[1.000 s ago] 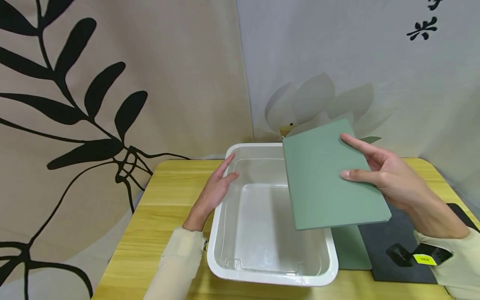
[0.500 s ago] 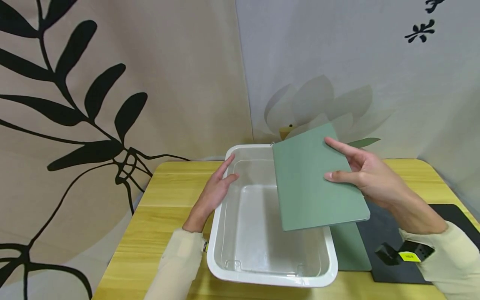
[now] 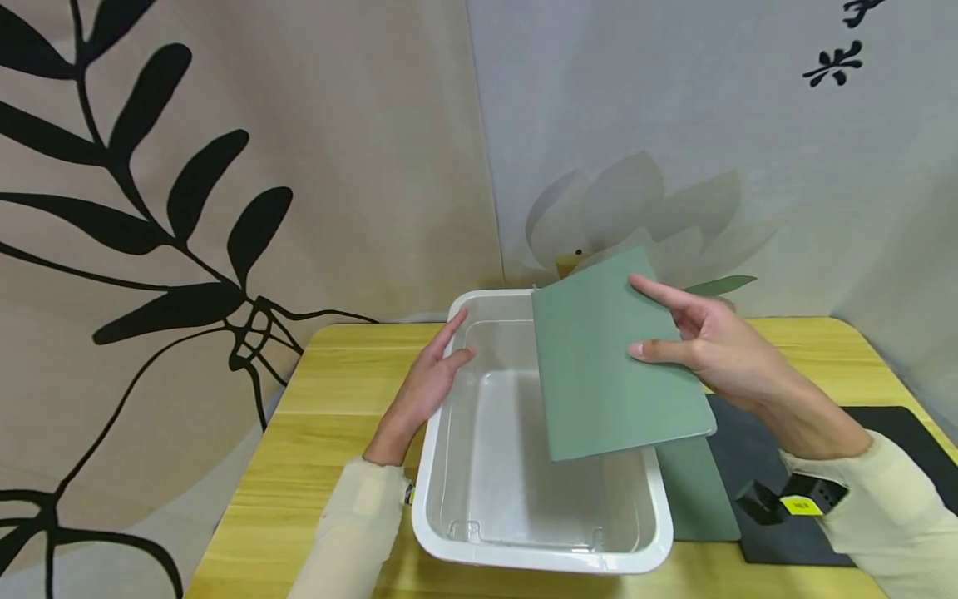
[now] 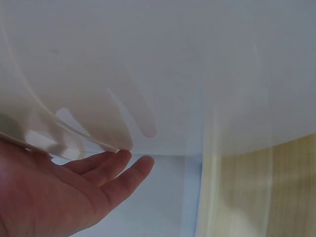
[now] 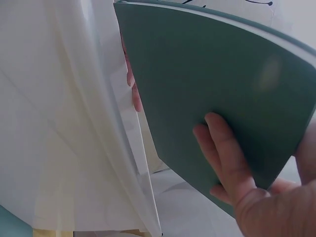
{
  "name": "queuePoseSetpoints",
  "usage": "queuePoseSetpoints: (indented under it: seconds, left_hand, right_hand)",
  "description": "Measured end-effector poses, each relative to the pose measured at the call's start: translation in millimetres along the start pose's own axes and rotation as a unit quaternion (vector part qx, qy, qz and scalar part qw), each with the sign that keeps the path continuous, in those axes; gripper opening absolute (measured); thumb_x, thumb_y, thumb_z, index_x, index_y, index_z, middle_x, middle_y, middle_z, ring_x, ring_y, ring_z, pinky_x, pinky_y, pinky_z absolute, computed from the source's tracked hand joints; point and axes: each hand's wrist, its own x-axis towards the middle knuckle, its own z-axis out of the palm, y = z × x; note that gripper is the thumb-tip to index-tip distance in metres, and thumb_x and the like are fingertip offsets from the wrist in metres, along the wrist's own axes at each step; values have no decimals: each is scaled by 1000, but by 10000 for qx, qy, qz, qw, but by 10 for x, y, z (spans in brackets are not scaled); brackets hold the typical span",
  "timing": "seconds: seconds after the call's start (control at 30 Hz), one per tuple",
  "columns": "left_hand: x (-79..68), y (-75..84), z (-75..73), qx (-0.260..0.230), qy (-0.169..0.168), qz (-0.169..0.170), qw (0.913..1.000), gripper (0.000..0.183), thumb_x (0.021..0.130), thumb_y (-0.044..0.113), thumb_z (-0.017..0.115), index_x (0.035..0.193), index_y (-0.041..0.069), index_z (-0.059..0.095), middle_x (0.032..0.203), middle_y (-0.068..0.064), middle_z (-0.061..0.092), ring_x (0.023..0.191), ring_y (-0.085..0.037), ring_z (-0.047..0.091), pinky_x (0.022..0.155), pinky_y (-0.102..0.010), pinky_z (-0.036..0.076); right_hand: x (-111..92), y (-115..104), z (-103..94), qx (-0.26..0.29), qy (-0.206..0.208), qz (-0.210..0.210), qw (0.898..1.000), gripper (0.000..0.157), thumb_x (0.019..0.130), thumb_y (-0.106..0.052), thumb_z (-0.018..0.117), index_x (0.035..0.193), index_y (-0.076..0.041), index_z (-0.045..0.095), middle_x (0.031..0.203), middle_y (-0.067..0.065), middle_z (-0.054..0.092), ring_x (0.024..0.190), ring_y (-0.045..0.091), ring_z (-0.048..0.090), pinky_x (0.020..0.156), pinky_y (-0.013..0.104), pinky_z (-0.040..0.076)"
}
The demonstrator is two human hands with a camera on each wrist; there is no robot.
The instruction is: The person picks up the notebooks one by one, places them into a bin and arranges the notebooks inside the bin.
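Note:
A pale green, book-like notebook [image 3: 609,366] is tilted above the right half of a white plastic tub [image 3: 542,557]. My right hand [image 3: 718,345] grips its right side, thumb on the upper cover and fingers spread under the lower one. The right wrist view shows the notebook's darker underside [image 5: 207,74] and white page edges. At the tub's left rim is my left hand [image 3: 422,387], its thumb over the inner side. In the left wrist view, the other fingers [image 4: 126,182] touch the tub's outer wall [image 4: 173,89] from below the rim.
Right of the tub, another flat green item [image 3: 696,495] lies partly under the raised notebook. Beside it are a dark grey flat item [image 3: 759,499] and a black one [image 3: 898,433], partly behind the right arm. They lie on a wooden table [image 3: 337,416]; a printed curtain [image 3: 359,166] hangs behind.
My right hand has carried the green notebook leftward and slightly down, further over the tub. My left hand and the tub stay where they were.

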Motion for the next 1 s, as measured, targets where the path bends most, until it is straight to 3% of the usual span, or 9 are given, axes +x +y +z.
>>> queuePoseSetpoints:
  seconds: [0.07, 0.17, 0.23, 0.37, 0.6, 0.83, 1.0]
  left_hand:
    - [2, -1, -1, 55, 24, 2, 10000, 58, 99, 36, 53, 151, 48, 30, 162, 11, 19, 114, -38, 61, 88, -51, 53]
    - [4, -2, 1, 50, 31, 11, 10000, 59, 98, 37, 53, 151, 47, 31, 162, 11, 19, 114, -39, 60, 89, -52, 53]
    - [4, -2, 3, 4, 15, 6, 10000, 59, 98, 36, 53, 151, 48, 31, 162, 11, 20, 114, -40, 60, 89, -53, 53]
    - [0, 0, 5, -82, -27, -17, 10000, 59, 98, 36, 53, 151, 48, 30, 161, 10, 22, 112, -44, 60, 87, -55, 53]
    - [0, 0, 9, -49, 18, 5, 10000, 59, 98, 35, 53, 151, 47, 31, 161, 9, 22, 115, -43, 59, 90, -56, 52]
    - [11, 9, 32, 199, 128, 151, 9996, 60, 97, 37, 53, 153, 43, 32, 162, 12, 20, 135, -24, 40, 104, -49, 42]
    - [9, -4, 26, -1, 72, 77, 9999, 59, 98, 35, 52, 152, 45, 31, 162, 9, 22, 121, -37, 56, 95, -54, 49]
  right_hand:
    - [14, -19, 9, -208, 48, 3, 9998, 84, 89, -17, 74, 157, -30, 25, 165, -4, 14, 150, 22, 20, 100, 33, 49]
    - [38, -44, 22, -535, 132, -49, 9985, 83, 89, -19, 75, 156, -30, 28, 164, -7, 14, 152, 21, 7, 117, 41, 27]
    - [47, -63, 36, -651, 178, -60, 9977, 82, 88, -20, 75, 156, -30, 30, 164, -8, 15, 152, 22, 2, 119, 50, 14]
    - [62, -93, 69, -681, 207, 18, 9975, 83, 87, -21, 77, 155, -30, 31, 164, -9, 16, 152, 25, 3, 120, 53, 12]
    - [108, -121, 108, -551, 77, 80, 9984, 85, 87, -21, 76, 156, -29, 28, 164, -6, 13, 152, 23, 5, 118, 50, 20]
    - [136, -151, 139, -590, 52, 159, 9981, 86, 86, -22, 77, 156, -28, 28, 164, -6, 11, 152, 23, 1, 119, 51, 17]
    - [167, -177, 184, -585, 16, 337, 9977, 87, 86, -23, 77, 157, -28, 27, 163, 2, 22, 151, 25, 14, 103, 35, 45]
